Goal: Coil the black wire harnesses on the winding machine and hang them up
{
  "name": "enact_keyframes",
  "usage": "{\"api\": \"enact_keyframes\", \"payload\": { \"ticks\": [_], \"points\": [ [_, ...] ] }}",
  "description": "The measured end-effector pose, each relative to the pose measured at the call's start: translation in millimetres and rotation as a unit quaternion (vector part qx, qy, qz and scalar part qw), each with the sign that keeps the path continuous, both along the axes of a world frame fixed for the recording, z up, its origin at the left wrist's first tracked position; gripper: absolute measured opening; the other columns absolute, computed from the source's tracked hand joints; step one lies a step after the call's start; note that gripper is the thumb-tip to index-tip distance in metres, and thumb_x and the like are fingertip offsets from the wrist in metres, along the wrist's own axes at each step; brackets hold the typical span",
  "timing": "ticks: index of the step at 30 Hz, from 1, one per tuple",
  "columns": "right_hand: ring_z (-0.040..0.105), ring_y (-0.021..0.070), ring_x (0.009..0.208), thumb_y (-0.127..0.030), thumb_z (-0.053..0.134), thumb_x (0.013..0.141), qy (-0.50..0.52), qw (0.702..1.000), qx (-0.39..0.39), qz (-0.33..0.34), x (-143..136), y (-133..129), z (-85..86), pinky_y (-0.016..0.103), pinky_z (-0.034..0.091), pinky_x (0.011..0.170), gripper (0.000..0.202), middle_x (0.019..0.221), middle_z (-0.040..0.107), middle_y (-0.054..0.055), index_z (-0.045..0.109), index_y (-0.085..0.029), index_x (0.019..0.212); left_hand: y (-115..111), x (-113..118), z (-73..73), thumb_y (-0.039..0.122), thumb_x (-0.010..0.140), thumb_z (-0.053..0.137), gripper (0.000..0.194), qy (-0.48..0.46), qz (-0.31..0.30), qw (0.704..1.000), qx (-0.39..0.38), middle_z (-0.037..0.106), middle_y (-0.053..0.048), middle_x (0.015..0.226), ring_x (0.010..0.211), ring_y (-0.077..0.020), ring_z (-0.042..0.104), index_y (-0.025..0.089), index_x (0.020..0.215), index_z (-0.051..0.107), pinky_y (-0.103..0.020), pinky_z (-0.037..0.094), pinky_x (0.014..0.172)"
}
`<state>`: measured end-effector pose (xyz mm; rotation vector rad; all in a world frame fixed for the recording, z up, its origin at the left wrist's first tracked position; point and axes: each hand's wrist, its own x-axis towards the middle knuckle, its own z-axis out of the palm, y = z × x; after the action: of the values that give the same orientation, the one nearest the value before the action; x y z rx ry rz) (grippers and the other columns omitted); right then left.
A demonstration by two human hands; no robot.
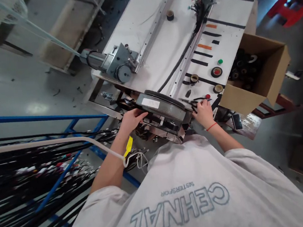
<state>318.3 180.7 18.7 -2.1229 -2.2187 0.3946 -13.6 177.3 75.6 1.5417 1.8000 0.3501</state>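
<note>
A grey machine with a round housing (164,108) and a white label sits at the near end of the white table (157,43). My left hand (134,119) is at its left side, fingers bent together near the housing's lower edge; what they hold, if anything, is hidden. At the right end of the housing, my right hand (204,113) rests by the table edge, fingers bent close to black-handled pliers (191,101) and a red cap (208,96). Whether it grips any of these is too small to tell. A black cable (175,69) runs up the table from behind the housing.
Tape rolls (216,72) and black and orange tape strips (204,46) lie on the right side. Beyond them stands an open cardboard box (266,67). A motor unit (121,64) is mounted at the left edge. Blue racks (42,116) with black cables stand left.
</note>
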Motion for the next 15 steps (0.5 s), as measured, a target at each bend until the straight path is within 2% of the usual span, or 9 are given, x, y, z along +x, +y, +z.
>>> {"api": "enact_keyframes", "payload": {
  "ticks": [3, 6, 10, 13, 15],
  "points": [
    [0.047, 0.0358, 0.106, -0.031, 0.062, 0.08, 0.029, 0.999, 0.011, 0.03, 15, 0, -8.0, 0.044, 0.038, 0.093, 0.04, 0.114, 0.052, 0.023, 0.057, -0.006, 0.111, 4, -7, 7.0, 0.057, 0.074, 0.062, 0.042, -0.002, 0.013, 1.0, 0.002, 0.061, 0.0, 0.052, 0.054, -0.0168, 0.057, 0.015, 0.081, 0.065, -0.026, 0.041, 0.056],
    [0.047, 0.0374, 0.106, -0.032, 0.065, 0.075, 0.027, 0.998, -0.024, 0.059, 30, 4, -17.4, 0.045, 0.038, 0.093, 0.059, 0.112, 0.053, 0.024, 0.05, -0.002, 0.123, 1, -4, 10.6, 0.058, 0.073, 0.063, 0.044, -0.031, 0.017, 0.999, -0.007, 0.063, 0.0, 0.054, 0.054, -0.0161, 0.057, 0.015, 0.084, 0.064, -0.026, 0.042, 0.056],
    [0.047, 0.0368, 0.108, -0.019, 0.058, 0.07, 0.023, 0.993, -0.035, 0.108, 59, 2, -23.9, 0.045, 0.038, 0.095, 0.063, 0.117, 0.053, 0.024, 0.046, -0.001, 0.129, -4, -2, 8.1, 0.058, 0.071, 0.065, 0.047, -0.09, 0.036, 0.995, 0.002, 0.065, -0.001, 0.059, 0.056, -0.0159, 0.059, 0.015, 0.09, 0.061, -0.025, 0.045, 0.056],
    [0.049, 0.0353, 0.104, -0.013, 0.052, 0.071, 0.047, 0.996, 0.0, 0.08, 79, -6, -17.3, 0.047, 0.039, 0.094, 0.056, 0.11, 0.056, 0.023, 0.049, -0.002, 0.126, -6, -2, 3.8, 0.058, 0.071, 0.066, 0.048, -0.111, 0.045, 0.993, 0.009, 0.066, -0.001, 0.062, 0.054, -0.0159, 0.059, 0.015, 0.093, 0.061, -0.026, 0.046, 0.056],
    [0.052, 0.0332, 0.097, -0.018, 0.053, 0.073, 0.119, 0.992, 0.018, 0.033, 82, -18, -2.7, 0.048, 0.043, 0.09, 0.045, 0.102, 0.058, 0.019, 0.053, -0.007, 0.117, -6, -2, 1.2, 0.058, 0.072, 0.065, 0.047, -0.102, 0.039, 0.994, 0.018, 0.067, -0.002, 0.065, 0.054, -0.016, 0.06, 0.016, 0.093, 0.061, -0.026, 0.047, 0.057]
  ]
}}
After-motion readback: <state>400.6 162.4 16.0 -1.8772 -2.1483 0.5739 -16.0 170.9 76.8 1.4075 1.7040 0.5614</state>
